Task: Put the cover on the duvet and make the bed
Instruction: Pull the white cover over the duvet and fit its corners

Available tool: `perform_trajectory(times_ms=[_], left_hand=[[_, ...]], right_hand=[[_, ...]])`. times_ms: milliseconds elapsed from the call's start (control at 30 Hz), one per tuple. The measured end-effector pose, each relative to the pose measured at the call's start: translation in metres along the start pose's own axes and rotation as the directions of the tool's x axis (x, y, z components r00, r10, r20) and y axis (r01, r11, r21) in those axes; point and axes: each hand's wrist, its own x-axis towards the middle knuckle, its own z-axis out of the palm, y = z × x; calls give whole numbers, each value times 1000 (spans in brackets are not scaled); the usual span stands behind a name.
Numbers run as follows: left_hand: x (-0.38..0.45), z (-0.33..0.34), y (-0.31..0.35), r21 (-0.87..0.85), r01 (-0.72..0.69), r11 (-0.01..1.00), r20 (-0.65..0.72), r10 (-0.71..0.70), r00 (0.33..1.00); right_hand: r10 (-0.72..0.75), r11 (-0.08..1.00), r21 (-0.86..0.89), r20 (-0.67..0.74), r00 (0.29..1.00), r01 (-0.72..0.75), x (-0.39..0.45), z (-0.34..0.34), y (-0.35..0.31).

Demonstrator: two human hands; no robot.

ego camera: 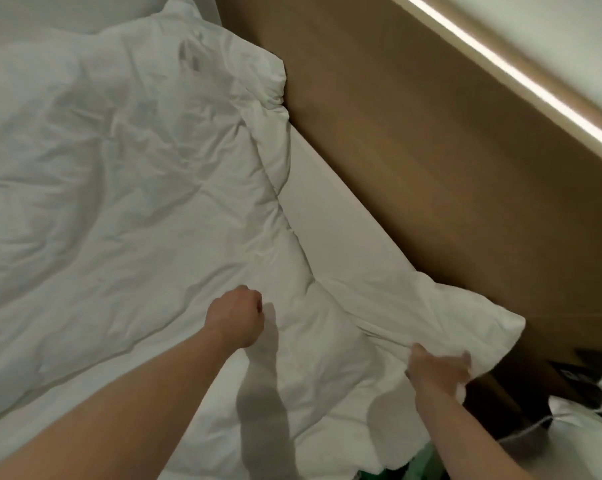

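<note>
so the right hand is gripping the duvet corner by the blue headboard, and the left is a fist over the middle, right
Not quite: the headboard is brown wood, not blue, as the head view shows. The right hand does grip the duvet corner, and the left hand is a fist.

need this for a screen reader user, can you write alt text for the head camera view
Seen from above, a person's right hand grips the edge of a rumpled white duvet near its corner, while the left hand, fingers curled, is over the fabric. The duvet lies on a bed beside a brown wooden headboard.
</note>
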Motion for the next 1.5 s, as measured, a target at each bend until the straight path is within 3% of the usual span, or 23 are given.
perform_trajectory(times_ms=[67, 133, 200, 300, 367, 433, 533, 600, 667, 733, 767, 800, 867, 933, 1000, 1067, 1133, 1267, 1333, 1400, 1433, 1467, 1500], left_hand=[[8, 2, -4, -43, -22, 999, -3, 22, 1000], [19, 4, -7, -73, -43, 996, -21, 42, 999], [30, 6, -8, -104, -49, 993, -53, 44, 998], [42, 14, -6, -192, -55, 980, -109, 35, 993], [44, 22, -4, -247, -53, 967, -123, 23, 992], [42, 32, -4, -279, -57, 959, -117, 24, 993], [34, 45, -1, -313, -26, 949, -70, 4, 998], [29, 53, -7, -330, 53, 943, 16, -51, 999], [23, 56, -12, -318, 101, 943, 74, -82, 994], [20, 51, -18, -301, 102, 948, -34, -118, 992], [18, 44, -21, -295, 105, 950, -115, -144, 983], [17, 37, -25, -274, 105, 956, -192, -162, 968], [16, 25, -34, -261, 134, 956, -253, -202, 946], [16, 16, -40, -285, 188, 940, -215, -254, 943], [16, 15, -42, -289, 220, 932, -118, -263, 958], [16, 18, -38, -247, 197, 949, -48, -215, 975], [14, 23, -31, -199, 146, 969, -32, -155, 987], [18, 32, -13, -227, 56, 972, -41, -67, 997], [20, 41, -9, -283, 35, 958, -12, -40, 999], [16, 52, -8, -317, 26, 948, 53, -10, 999], [13, 59, -8, -326, 25, 945, 72, -1, 997], [7, 66, -8, -339, 30, 940, 78, -4, 997], [1, 72, -11, -364, 36, 931, 64, -14, 998]], right_hand=[[-366, 923, -85, 94, 926, 374, -25, 29, -29], [-602, 730, -205, 261, 755, 653, -22, 59, -53], [-669, 488, -349, 440, 599, 800, -11, 86, -73], [-592, 249, -424, 644, 483, 871, -2, 132, -90], [-463, 259, -461, 712, 528, 849, 2, 161, -92], [-295, 303, -548, 724, 624, 779, 8, 181, -84], [-100, 179, -622, 760, 643, 763, 5, 178, -84], [-171, 256, -516, 808, 564, 817, -1, 169, -91], [-390, 486, -321, 753, 530, 813, -5, 147, -109], [-590, 703, -35, 530, 609, 711, -8, 110, -137], [-645, 750, 116, 342, 683, 651, -5, 88, -152], [-663, 742, 231, 112, 741, 629, -2, 66, -167], [-591, 675, 332, -290, 752, 659, 9, 29, -186], [-556, 707, 216, -418, 718, 674, 21, 12, -182], [-623, 781, -150, -253, 740, 607, 39, 12, -160], [-503, 792, -396, 9, 864, 465, 49, 21, -133], [-423, 801, -424, 99, 901, 422, 47, 33, -121], [-536, 689, -458, 200, 820, 562, 50, 60, -119], [-374, 651, -578, 319, 871, 491, 64, 64, -115], [-186, 658, -652, 343, 921, 376, 71, 61, -101], [-239, 662, -638, 317, 918, 393, 69, 58, -90], [-390, 655, -587, 278, 878, 477, 64, 54, -77], [-563, 611, -524, 241, 791, 594, 56, 49, -61]])
